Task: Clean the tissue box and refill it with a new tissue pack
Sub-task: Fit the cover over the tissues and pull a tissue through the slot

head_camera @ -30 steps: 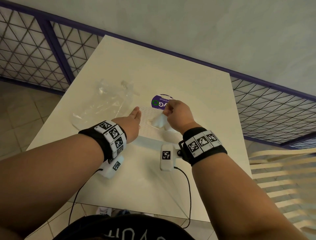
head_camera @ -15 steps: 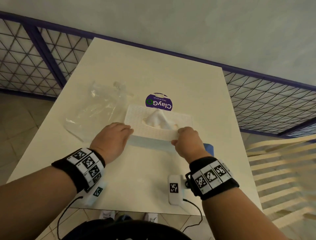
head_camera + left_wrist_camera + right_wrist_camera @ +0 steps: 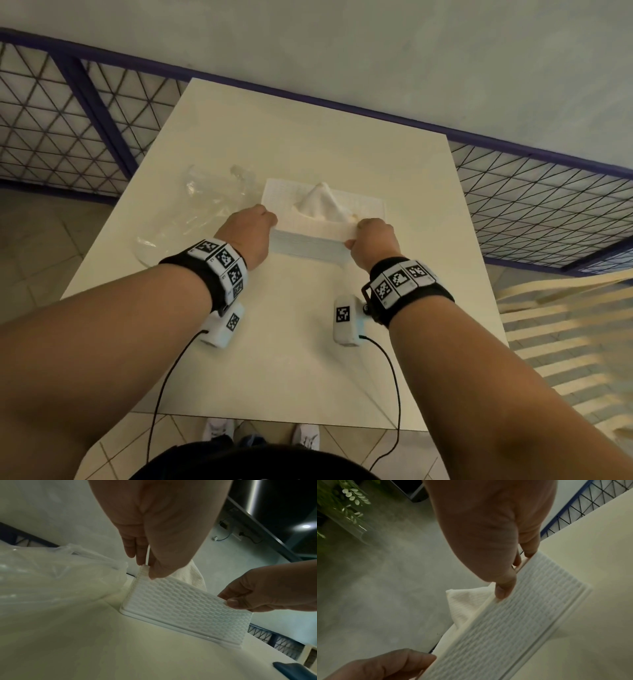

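Observation:
A white woven-pattern tissue box stands on the table, and a white tissue rises in a peak from its top slot. My left hand pinches the box's near left top corner, thumb on the front and fingers on top. In the left wrist view the left hand grips the corner of the box above its base rim. My right hand grips the near right top corner. The right wrist view shows the right hand on the top edge of the box, beside the tissue.
A crumpled clear plastic bag lies just left of the box, touching it in the left wrist view. A dark blue object lies near the table's edge. A purple mesh railing runs behind the table. A slatted chair stands at the right.
A second ago my right hand pulled the tissue up while the left lay flat on the box. Both hands now grip the near corners. The purple label behind the box has gone from sight.

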Demonstrator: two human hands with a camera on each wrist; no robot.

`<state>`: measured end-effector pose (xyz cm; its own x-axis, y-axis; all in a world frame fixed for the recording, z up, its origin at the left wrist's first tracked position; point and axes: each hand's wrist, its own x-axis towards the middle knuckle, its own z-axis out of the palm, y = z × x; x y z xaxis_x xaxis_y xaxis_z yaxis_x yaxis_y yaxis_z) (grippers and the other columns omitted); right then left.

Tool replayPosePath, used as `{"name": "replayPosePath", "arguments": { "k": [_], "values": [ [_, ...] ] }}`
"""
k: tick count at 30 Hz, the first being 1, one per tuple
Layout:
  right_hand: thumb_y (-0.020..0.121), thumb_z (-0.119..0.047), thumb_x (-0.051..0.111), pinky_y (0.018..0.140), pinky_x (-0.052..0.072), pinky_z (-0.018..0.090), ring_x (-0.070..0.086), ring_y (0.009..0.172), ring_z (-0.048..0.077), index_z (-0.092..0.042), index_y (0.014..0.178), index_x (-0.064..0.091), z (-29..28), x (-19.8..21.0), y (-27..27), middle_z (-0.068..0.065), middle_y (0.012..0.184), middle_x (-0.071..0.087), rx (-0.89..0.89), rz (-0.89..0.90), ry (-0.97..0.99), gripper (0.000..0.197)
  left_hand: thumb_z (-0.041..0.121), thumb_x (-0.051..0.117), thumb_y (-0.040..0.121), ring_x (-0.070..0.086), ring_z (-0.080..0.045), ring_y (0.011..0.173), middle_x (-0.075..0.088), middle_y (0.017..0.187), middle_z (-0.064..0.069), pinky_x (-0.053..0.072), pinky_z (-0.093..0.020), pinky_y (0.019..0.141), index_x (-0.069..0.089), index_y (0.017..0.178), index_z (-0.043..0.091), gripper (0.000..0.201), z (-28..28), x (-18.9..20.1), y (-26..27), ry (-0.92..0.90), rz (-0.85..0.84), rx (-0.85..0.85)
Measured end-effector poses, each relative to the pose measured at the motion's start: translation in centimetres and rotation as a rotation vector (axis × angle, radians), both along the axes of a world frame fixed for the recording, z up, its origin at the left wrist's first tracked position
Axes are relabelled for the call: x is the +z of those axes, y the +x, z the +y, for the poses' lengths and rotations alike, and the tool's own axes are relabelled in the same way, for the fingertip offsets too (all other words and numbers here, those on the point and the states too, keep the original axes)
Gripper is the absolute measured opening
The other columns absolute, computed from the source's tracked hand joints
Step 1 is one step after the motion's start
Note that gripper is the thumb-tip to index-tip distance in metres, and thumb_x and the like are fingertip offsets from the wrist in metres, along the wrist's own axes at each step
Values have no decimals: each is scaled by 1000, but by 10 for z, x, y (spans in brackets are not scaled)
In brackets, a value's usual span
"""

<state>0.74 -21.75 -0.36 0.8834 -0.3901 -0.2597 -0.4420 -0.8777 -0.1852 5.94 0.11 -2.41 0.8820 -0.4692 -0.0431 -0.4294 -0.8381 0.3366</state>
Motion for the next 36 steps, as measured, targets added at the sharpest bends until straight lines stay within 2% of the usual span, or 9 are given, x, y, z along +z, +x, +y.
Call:
{"name": "replayPosePath", "arguments": {
  "k": [6,9,14,17,20,23,28,31,36],
  "values": [
    [83,-2,48,115,27,40,21,139,31,-16,140,34,41,7,-12,9,150,27,4,-249,126,61,10,56,87,45,-33,122,38,145,-10,35,-40,107,44,140,11,54,15,-10,-19,-158,-81,43],
    [86,-4,47,100,38,28,45,121,22,-18,129,51,92,11,-20,3,136,47,182,-390,274,45,19,59,85,38,-31,130,37,147,-9,25,-42,109,39,142,15,60,35,-12,-32,-85,-137,177],
    [87,-16,55,101,46,38,54,117,27,-18,137,34,150,-13,-5,12,135,49,47,-40,797,54,37,63,82,38,-33,131,18,153,-14,28,-45,107,32,138,33,64,83,-16,-48,251,223,283],
    [84,-33,63,96,50,43,54,114,28,-14,142,26,172,-30,8,12,131,50,-210,80,1038,71,40,62,82,46,-28,126,34,148,-7,36,-41,105,29,140,33,66,105,-19,-64,303,351,150],
    [75,-45,71,87,54,41,58,105,26,-4,133,39,189,-38,17,10,125,55,-341,118,1075,78,43,63,82,51,-22,120,47,138,0,42,-36,100,31,139,30,66,122,-15,-82,200,491,75],
    [72,-31,77,83,57,46,65,91,30,0,108,56,197,-42,22,11,95,64,-232,144,909,52,37,61,86,55,-16,111,54,129,2,45,-30,93,40,133,29,52,139,-12,-89,62,610,45],
    [83,-5,61,85,56,41,64,91,27,-3,119,54,200,-37,16,12,103,64,-65,213,915,37,27,66,85,49,-27,122,41,141,-10,41,-36,102,40,139,17,61,163,-5,-71,-323,171,617],
    [86,-3,58,75,58,39,67,88,27,-12,121,55,189,-22,7,18,108,65,-64,181,1123,36,42,65,85,45,-27,129,41,145,-11,37,-40,108,22,148,16,81,167,-1,-57,-380,495,758],
    [89,-3,57,83,56,40,65,86,27,-8,122,53,142,9,-8,11,98,61,-118,20,1310,34,12,63,90,70,-26,81,68,94,-13,51,-42,88,38,136,8,53,141,10,-61,-935,971,668]
  ]
}}
